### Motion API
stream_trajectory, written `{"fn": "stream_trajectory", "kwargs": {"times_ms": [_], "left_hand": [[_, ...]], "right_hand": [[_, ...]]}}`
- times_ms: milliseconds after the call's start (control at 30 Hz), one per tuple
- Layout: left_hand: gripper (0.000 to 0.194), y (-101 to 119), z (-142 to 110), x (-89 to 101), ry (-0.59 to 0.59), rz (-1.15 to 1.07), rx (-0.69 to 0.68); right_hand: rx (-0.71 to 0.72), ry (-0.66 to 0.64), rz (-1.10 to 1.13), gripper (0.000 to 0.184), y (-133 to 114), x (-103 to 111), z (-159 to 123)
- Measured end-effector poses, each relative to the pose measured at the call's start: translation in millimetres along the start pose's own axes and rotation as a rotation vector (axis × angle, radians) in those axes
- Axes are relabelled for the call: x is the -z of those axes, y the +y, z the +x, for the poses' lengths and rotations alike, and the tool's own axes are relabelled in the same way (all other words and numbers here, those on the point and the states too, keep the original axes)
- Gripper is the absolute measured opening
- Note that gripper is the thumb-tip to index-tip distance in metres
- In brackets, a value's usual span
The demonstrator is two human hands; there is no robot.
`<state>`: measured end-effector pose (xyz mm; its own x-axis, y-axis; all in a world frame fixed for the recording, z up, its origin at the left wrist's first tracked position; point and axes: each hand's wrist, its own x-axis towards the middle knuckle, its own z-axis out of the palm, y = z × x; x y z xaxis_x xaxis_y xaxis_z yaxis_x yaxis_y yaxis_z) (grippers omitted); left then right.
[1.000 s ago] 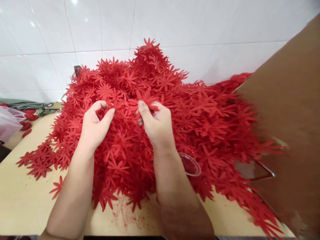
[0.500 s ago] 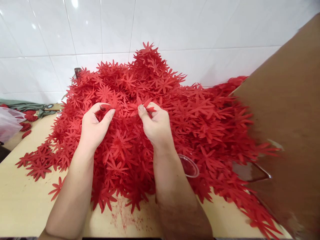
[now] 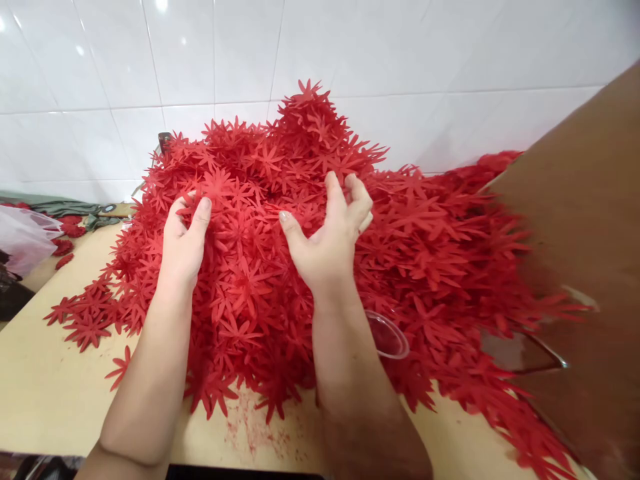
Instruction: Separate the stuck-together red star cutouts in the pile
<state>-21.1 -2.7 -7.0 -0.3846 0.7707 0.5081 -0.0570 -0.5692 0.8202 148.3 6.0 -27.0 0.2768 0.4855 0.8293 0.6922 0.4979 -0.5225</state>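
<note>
A left hand (image 3: 184, 240) and a right hand (image 3: 327, 247) at a heap of red many-petaled cutouts (image 3: 250, 283) on a pale tabletop (image 3: 45, 393).
The right grip is released, thumb and fingers spread before the heap's middle. The left hand curls at the heap's left part, red showing by its thumb; whether its grip holds a cutout, I cannot tell. Right of the heap leans a brown board (image 3: 590, 267); behind it, a white tiled wall (image 3: 380, 47).
</note>
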Motion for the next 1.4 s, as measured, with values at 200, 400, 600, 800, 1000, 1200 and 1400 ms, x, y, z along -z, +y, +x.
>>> {"fn": "stream_trajectory", "kwargs": {"times_ms": [200,400,600,800,1000,1200,1400], "left_hand": [[0.026,7.6,-5.7,-6.8,-0.008,-0.216,0.26],[0.028,13.9,-19.5,-20.4,-0.201,-0.207,0.288],[0.033,15.0,-14.0,-13.3,-0.116,-0.138,0.265],[0.026,13.6,-13.0,-8.0,-0.123,0.065,-0.06],[0.031,18.4,-22.5,-13.9,-0.334,0.235,-0.06],[0.043,18.1,-23.5,-13.5,-0.375,0.255,-0.085],[0.02,13.2,-18.6,-12.4,-0.331,0.285,-0.122]], "right_hand": [[-0.03,-0.31,0.409,0.037,-47.5,0.7,-14.8],[-0.121,-0.469,0.553,0.024,-39.5,-14.1,-20.3],[-0.292,-0.28,0.701,0.019,-27.2,-11.0,-9.7],[-0.334,-0.251,0.776,0.019,-26.1,-7.9,-5.3],[-0.234,-0.35,0.782,0.028,-31.8,-6.1,-7.7],[-0.181,-0.432,0.693,0.026,-32.4,-1.7,-7.5],[-0.287,-0.367,0.826,0.015,-32.8,-5.0,-7.9]]}}
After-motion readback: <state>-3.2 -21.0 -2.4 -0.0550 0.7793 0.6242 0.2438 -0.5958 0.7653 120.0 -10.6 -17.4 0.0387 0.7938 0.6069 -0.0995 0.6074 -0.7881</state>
